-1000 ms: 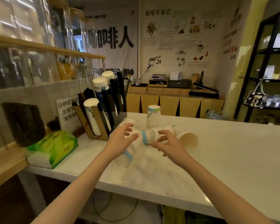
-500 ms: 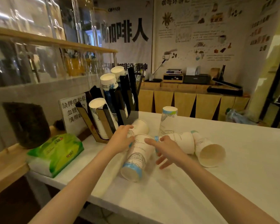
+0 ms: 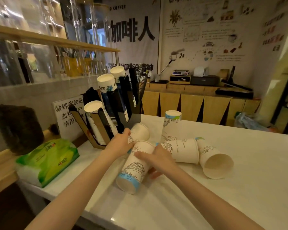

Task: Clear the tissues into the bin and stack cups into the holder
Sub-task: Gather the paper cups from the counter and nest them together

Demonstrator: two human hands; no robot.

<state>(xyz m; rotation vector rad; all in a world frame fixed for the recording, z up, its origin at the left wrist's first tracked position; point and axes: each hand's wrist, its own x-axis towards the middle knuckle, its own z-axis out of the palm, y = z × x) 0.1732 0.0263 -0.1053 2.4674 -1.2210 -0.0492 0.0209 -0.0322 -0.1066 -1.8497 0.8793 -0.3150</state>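
Several white paper cups with blue-banded bases lie on the white counter. The nearest cup lies with its base toward me, and my right hand wraps over its middle, thumb on top and fingers under. My left hand closes on a second lying cup just behind, beside the holder's foot. Two more cups lie to the right, one sideways and one with its mouth toward me. Another cup stands upside down behind them. The black slanted cup holder holds three cup stacks. No bin or loose tissue shows.
A green tissue pack lies at the counter's left end, a printed sign behind it. A dark furry object sits on the wooden ledge at left. A glass screen and shelf rise on the left. A wooden-fronted back counter carries equipment.
Both hands have moved forward onto the lying cups and closed on them. My view has shifted left and closer to the counter, and the nearest cup has rolled toward me.
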